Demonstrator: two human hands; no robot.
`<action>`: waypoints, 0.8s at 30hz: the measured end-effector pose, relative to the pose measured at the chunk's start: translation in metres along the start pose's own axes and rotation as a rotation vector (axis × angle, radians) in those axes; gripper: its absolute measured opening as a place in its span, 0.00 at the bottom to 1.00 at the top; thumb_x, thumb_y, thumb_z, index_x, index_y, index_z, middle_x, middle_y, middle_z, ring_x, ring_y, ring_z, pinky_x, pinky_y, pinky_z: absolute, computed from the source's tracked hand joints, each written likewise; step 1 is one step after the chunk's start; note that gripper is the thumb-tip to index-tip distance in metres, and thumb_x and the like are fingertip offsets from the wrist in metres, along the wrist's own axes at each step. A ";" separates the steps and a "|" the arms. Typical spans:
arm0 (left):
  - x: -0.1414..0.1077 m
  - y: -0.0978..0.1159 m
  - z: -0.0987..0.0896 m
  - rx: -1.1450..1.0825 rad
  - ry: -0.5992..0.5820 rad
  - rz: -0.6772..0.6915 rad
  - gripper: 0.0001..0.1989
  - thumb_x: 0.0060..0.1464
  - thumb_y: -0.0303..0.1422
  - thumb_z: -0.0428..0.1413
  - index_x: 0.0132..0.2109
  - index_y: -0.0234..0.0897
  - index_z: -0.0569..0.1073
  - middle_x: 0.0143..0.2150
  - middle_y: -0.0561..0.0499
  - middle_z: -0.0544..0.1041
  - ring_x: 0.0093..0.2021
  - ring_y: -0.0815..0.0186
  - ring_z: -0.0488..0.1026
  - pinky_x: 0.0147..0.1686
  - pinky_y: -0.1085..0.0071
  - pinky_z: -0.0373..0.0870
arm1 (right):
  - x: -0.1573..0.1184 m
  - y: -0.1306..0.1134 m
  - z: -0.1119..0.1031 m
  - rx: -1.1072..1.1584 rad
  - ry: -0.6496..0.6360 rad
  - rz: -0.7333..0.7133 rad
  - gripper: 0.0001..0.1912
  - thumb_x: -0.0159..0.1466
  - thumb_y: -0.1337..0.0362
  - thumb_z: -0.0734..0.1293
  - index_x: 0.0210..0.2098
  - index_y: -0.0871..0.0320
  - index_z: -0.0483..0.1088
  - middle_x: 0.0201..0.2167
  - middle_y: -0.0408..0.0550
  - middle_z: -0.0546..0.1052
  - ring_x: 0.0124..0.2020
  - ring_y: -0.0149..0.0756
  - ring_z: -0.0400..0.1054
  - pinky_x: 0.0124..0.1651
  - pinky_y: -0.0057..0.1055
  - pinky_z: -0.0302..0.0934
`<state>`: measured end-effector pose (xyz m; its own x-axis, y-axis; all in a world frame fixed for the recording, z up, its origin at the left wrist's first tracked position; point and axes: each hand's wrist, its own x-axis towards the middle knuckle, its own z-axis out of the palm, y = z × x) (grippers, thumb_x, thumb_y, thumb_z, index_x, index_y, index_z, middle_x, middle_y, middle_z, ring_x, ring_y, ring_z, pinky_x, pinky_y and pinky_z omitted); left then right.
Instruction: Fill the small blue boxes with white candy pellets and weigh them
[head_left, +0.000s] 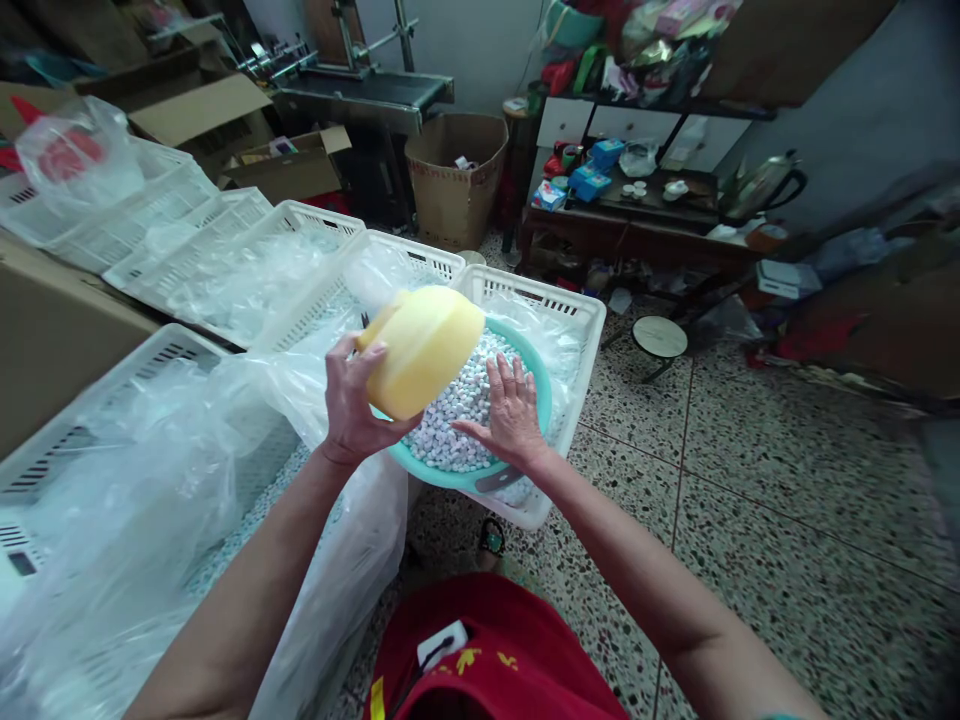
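Note:
My left hand point(356, 400) grips a yellow bowl point(427, 350), which is tilted with its outside turned up, over the left side of a teal basin point(541, 385). Many small whitish pieces point(457, 425) fill the basin. On the right part of these pieces lies my right hand point(512, 415), its fingers spread and nothing gripped. The basin rests on a white plastic crate point(592, 350) lined with clear plastic. What is inside the bowl is hidden from view.
More white crates point(319, 218) with plastic bags run off to the left. Behind them stand a cardboard box point(455, 185) and a small conveyor machine point(367, 88). A round stool point(660, 337) stands right on the speckled floor, before a cluttered low table point(622, 225).

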<state>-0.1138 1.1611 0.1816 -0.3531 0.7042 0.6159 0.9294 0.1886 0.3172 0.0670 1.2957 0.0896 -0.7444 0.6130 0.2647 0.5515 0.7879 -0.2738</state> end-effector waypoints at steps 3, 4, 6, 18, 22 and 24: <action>-0.014 -0.007 -0.027 -0.015 0.174 -0.151 0.45 0.38 0.46 0.61 0.60 0.45 0.48 0.59 0.42 0.55 0.61 0.49 0.57 0.56 0.52 0.60 | -0.005 0.002 -0.002 -0.036 0.020 0.009 0.52 0.55 0.33 0.57 0.66 0.63 0.41 0.67 0.60 0.46 0.67 0.57 0.31 0.64 0.56 0.32; -0.026 -0.011 -0.042 -0.012 0.220 -0.214 0.43 0.41 0.46 0.60 0.61 0.46 0.48 0.60 0.43 0.54 0.61 0.51 0.57 0.56 0.53 0.61 | -0.007 0.003 -0.002 -0.043 0.023 0.015 0.51 0.56 0.34 0.57 0.66 0.62 0.42 0.67 0.60 0.47 0.67 0.58 0.32 0.64 0.57 0.33; -0.061 -0.021 -0.078 0.030 0.272 -0.347 0.41 0.44 0.44 0.57 0.62 0.49 0.47 0.62 0.46 0.52 0.62 0.52 0.56 0.57 0.54 0.61 | -0.010 0.003 0.000 -0.046 0.026 0.024 0.48 0.58 0.36 0.58 0.65 0.61 0.42 0.67 0.60 0.47 0.67 0.59 0.32 0.63 0.58 0.35; -0.264 -0.192 -0.084 0.463 -0.520 -0.948 0.33 0.46 0.42 0.56 0.59 0.37 0.62 0.52 0.37 0.66 0.56 0.44 0.61 0.51 0.55 0.62 | -0.010 -0.008 0.026 -0.057 0.018 -0.028 0.43 0.62 0.40 0.54 0.65 0.63 0.45 0.66 0.62 0.48 0.67 0.56 0.37 0.63 0.55 0.42; -0.243 -0.233 -0.006 0.402 -0.372 -0.976 0.35 0.46 0.38 0.57 0.61 0.35 0.58 0.56 0.33 0.62 0.58 0.43 0.58 0.51 0.52 0.59 | -0.011 -0.011 0.034 -0.091 0.008 -0.063 0.43 0.62 0.39 0.52 0.66 0.61 0.43 0.66 0.62 0.50 0.67 0.56 0.41 0.63 0.55 0.44; -0.239 -0.234 0.018 0.310 -0.296 -1.040 0.36 0.47 0.38 0.55 0.62 0.33 0.54 0.58 0.32 0.59 0.58 0.43 0.57 0.50 0.52 0.60 | -0.010 -0.013 0.036 -0.113 0.011 -0.070 0.43 0.62 0.39 0.52 0.66 0.62 0.43 0.65 0.63 0.51 0.66 0.57 0.43 0.63 0.54 0.46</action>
<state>-0.2452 0.9608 -0.0531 -0.9711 0.2330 -0.0523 0.1995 0.9120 0.3585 0.0540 1.2770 0.0570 -0.7788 0.5565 0.2893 0.5378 0.8299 -0.1485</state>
